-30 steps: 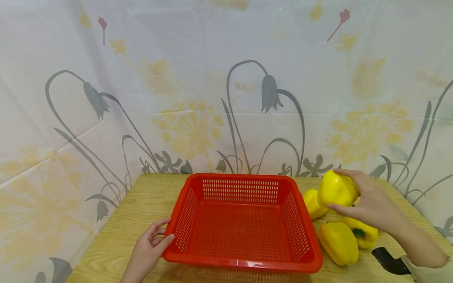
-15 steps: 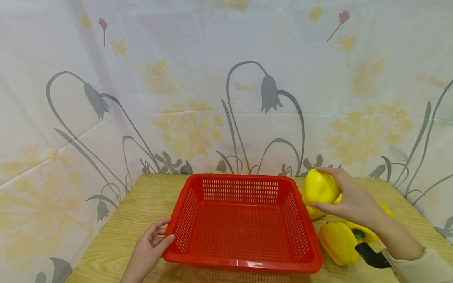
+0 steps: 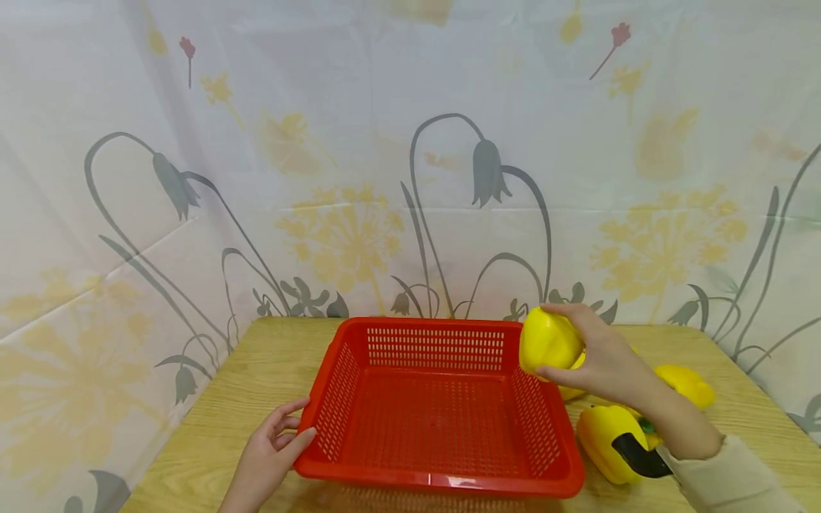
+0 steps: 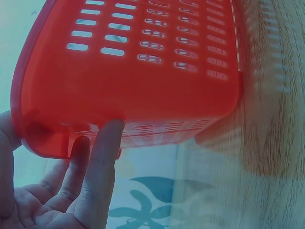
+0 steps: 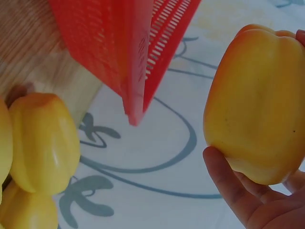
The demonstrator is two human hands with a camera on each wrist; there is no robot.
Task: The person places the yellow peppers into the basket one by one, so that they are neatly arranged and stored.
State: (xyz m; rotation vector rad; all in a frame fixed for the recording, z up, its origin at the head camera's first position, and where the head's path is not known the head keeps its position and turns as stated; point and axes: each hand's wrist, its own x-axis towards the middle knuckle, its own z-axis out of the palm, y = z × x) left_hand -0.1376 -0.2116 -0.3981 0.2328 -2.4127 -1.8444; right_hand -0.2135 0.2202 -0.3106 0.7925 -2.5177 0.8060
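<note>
A red plastic basket [image 3: 436,427] with slotted walls stands on the wooden table, nothing inside it. My left hand [image 3: 269,452] grips its left rim, thumb over the top; the left wrist view shows my fingers [image 4: 102,167] against the outer wall. In my right hand [image 3: 609,356] is a yellow bell pepper [image 3: 548,342], pinched between thumb and fingers. It is raised at the basket's far right corner and overlaps the rim in the head view. The right wrist view shows the held bell pepper [image 5: 257,105] apart from the basket wall [image 5: 136,62].
Several other yellow bell peppers lie right of the basket, among them a front one [image 3: 609,442] and one farther right [image 3: 686,385]. A black strap piece [image 3: 641,456] hangs at my right wrist. Behind the wooden table [image 3: 212,427] hangs a flower-patterned cloth [image 3: 385,142].
My right hand has carried the yellow bell pepper leftward, from over the other peppers to the basket's right rim. My left hand and the basket have stayed in place.
</note>
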